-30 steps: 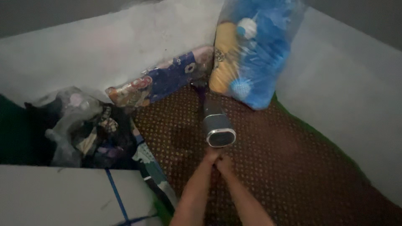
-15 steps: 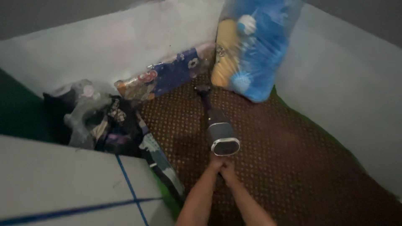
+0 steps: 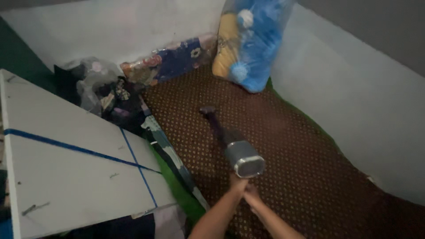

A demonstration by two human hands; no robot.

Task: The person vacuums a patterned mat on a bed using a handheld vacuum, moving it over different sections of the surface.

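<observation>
A handheld vacuum cleaner (image 3: pixel 242 158) with a clear round canister and a dark purple tube points away from me; its nozzle (image 3: pixel 207 110) rests on the brown dotted mat (image 3: pixel 287 150). My left hand (image 3: pixel 237 182) and my right hand (image 3: pixel 252 194) are pressed together just below the canister, both closed around the vacuum's handle, which they hide. Both forearms reach up from the bottom edge of the view.
A white board with blue lines (image 3: pixel 66 163) lies at the left. A heap of plastic bags and cloth (image 3: pixel 104 90) sits by the wall, beside a patterned blue pillow (image 3: pixel 170 59). A clear bag of blue and yellow stuffing (image 3: pixel 250 40) leans in the corner. A grey wall (image 3: pixel 354 97) runs along the right.
The view has shifted so the white board fills more of the left side. The vacuum and my hands sit further right and lower, with the nozzle pulled back from the pillow.
</observation>
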